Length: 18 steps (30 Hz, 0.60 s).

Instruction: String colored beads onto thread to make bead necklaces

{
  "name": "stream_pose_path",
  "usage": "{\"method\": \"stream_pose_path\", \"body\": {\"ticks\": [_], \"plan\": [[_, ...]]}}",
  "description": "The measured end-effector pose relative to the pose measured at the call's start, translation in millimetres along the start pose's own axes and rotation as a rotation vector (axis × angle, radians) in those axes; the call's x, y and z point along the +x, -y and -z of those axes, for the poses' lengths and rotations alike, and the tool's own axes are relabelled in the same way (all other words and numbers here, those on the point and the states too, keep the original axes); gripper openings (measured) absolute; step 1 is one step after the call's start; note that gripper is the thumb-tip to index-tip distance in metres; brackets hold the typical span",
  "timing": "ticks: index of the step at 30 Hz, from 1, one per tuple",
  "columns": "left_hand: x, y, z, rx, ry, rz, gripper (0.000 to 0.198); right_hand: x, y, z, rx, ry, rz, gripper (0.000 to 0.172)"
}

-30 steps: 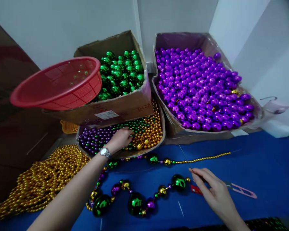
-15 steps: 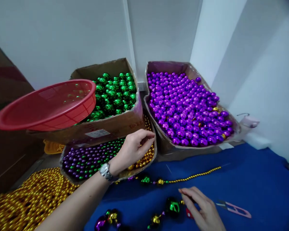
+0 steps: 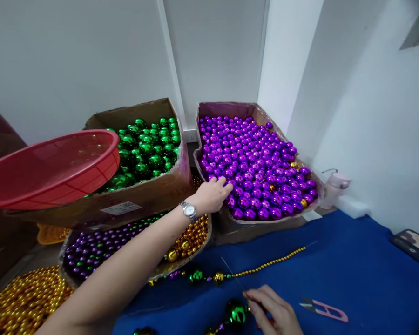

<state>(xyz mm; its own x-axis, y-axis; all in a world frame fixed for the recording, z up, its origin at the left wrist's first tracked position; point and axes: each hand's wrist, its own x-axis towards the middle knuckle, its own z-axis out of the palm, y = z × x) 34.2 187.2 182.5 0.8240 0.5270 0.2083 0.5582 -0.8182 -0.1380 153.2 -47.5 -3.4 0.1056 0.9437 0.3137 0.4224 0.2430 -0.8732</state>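
Observation:
My left hand (image 3: pixel 214 194), with a watch (image 3: pixel 189 211) on its wrist, reaches over the near left edge of a cardboard box of shiny purple balls (image 3: pixel 254 158). Its fingers are bent but apart, at the balls there; no ball shows held. My right hand (image 3: pixel 274 311) pinches a thin needle (image 3: pixel 233 273) that points up and left. Close to its fingers, a large green ball (image 3: pixel 235 312) belongs to a bead string on the blue cloth (image 3: pixel 366 270). Behind it lies another string of gold beads (image 3: pixel 272 264) with bigger balls at its left end.
Pink-handled thread snips (image 3: pixel 326 311) lie right of my right hand. Green balls (image 3: pixel 146 146) fill a box at the back left, with a red basket (image 3: pixel 56 167) on it. A lower box holds purple, green and gold beads (image 3: pixel 195 232). A phone (image 3: pixel 414 246) lies far right.
My left hand has moved from over the gold beads to the purple balls, its fingers spreading. The needle in my right hand now shows clearly. The view has shifted right.

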Motion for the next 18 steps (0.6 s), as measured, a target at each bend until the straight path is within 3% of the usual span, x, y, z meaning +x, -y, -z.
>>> {"method": "stream_pose_path", "body": {"ticks": [3,5,9,12,14,18], "plan": [[-9.1,0.8,1.9,-0.058,-0.058,0.058,0.026,3.0,10.4,2.8,0.026,-0.023,-0.001,0.033],[-22.4,-3.1,0.1,-0.294,-0.162,0.16,0.025,4.7,17.8,4.6,0.045,-0.036,-0.008,0.033],[-63.0,-27.0,-14.9,-1.462,-0.381,0.498,0.024,6.5,27.1,7.9,0.071,-0.008,-0.017,0.027],[-90.8,-48.3,-29.8,-2.014,-0.394,0.698,0.024,6.4,29.7,10.5,0.037,0.02,0.01,0.023],[-102.7,-57.6,-37.2,-2.14,-0.395,0.777,0.024,5.8,30.8,12.1,-0.001,0.068,0.0,0.022],[-113.4,-63.9,-44.2,-2.181,-0.371,0.862,0.025,4.5,31.9,13.9,-0.065,0.122,-0.032,0.024]]}}
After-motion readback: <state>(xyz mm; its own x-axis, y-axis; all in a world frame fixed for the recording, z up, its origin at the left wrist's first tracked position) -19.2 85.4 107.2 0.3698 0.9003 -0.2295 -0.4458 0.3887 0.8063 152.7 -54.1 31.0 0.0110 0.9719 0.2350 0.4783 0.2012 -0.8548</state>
